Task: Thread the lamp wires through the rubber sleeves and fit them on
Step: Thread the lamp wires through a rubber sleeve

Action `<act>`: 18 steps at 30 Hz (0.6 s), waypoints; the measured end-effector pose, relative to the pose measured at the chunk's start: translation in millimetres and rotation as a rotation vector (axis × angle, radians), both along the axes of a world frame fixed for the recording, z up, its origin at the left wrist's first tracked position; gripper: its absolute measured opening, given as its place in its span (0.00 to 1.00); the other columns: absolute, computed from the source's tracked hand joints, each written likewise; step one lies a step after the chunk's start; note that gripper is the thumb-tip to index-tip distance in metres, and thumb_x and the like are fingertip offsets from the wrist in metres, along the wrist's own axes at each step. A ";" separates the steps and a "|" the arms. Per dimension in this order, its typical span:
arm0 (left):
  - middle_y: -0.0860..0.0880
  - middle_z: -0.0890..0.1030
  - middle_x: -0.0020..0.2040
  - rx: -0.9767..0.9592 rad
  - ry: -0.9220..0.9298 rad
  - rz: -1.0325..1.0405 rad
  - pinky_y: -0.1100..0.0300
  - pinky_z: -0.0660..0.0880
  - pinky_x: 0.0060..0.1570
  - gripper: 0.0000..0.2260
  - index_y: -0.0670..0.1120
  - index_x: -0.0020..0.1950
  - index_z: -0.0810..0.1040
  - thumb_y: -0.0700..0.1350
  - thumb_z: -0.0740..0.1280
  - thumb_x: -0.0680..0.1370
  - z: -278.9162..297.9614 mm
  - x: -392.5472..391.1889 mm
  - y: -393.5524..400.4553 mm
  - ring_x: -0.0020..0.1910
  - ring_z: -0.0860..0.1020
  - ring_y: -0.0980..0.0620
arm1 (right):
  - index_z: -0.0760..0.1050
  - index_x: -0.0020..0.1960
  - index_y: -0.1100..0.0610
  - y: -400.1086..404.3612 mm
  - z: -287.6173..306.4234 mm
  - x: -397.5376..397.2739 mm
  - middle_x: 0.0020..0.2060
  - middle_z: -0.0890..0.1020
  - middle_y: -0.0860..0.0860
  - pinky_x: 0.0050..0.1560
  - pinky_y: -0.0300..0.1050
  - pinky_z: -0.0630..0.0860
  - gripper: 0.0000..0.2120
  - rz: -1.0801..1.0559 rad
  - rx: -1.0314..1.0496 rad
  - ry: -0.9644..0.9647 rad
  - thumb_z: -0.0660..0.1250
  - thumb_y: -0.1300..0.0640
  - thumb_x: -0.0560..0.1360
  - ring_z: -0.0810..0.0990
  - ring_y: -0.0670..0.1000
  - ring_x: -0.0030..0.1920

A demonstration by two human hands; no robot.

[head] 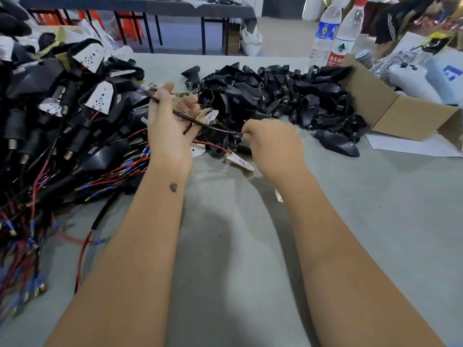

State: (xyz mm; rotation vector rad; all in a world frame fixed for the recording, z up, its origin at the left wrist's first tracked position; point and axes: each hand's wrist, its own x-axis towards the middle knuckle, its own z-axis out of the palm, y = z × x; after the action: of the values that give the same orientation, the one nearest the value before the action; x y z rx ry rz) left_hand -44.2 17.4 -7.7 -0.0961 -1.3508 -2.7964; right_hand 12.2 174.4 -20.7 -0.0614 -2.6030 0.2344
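Observation:
My left hand [167, 126] is raised palm-up over the table, and a thin black sleeved wire [190, 118] runs across its palm and fingers, its blue-tipped end sticking out past the thumb. My right hand [271, 144] has its fingers curled and pinches the wire's other end beside a black lamp housing [216, 140]. Under the hands lies a white LED board [240, 161] with a red lead. A heap of loose black rubber sleeves and housings [270, 96] sits just beyond my right hand.
A big pile of assembled lamps with red and black wires [50, 126] fills the left side. An open cardboard box [390, 113] stands at the right, with two water bottles [335, 33] behind it. Grey table cloth [225, 246] lies under my forearms.

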 end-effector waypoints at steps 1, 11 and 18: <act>0.52 0.82 0.42 -0.073 0.003 0.061 0.58 0.78 0.45 0.12 0.53 0.53 0.77 0.52 0.55 0.85 -1.3 -0.3 -0.1 0.42 0.78 0.55 | 0.78 0.52 0.51 1.9 0.7 0.6 0.44 0.80 0.50 0.46 0.46 0.60 0.08 -0.056 0.049 0.029 0.60 0.58 0.80 0.75 0.56 0.50; 0.49 0.74 0.31 -0.034 -0.092 0.062 0.63 0.77 0.34 0.17 0.42 0.45 0.78 0.48 0.55 0.85 -3.8 4.6 13.8 0.28 0.75 0.56 | 0.78 0.46 0.58 -16.9 -1.4 4.2 0.39 0.78 0.51 0.43 0.48 0.69 0.05 -0.001 -0.127 0.372 0.65 0.63 0.73 0.76 0.56 0.42; 0.50 0.79 0.31 -0.059 -0.088 -0.126 0.63 0.74 0.31 0.20 0.44 0.42 0.80 0.52 0.55 0.84 -5.6 7.5 12.0 0.29 0.77 0.55 | 0.77 0.46 0.56 -38.8 -2.2 -3.3 0.25 0.76 0.52 0.21 0.35 0.64 0.07 0.377 -1.490 -0.071 0.62 0.60 0.80 0.70 0.47 0.21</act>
State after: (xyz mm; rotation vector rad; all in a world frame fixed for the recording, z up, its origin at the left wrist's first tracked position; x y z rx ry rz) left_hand -36.7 29.4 -13.2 -0.0622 -1.4979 -2.8958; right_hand 8.9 135.6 -22.9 -0.0894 -1.8761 2.1937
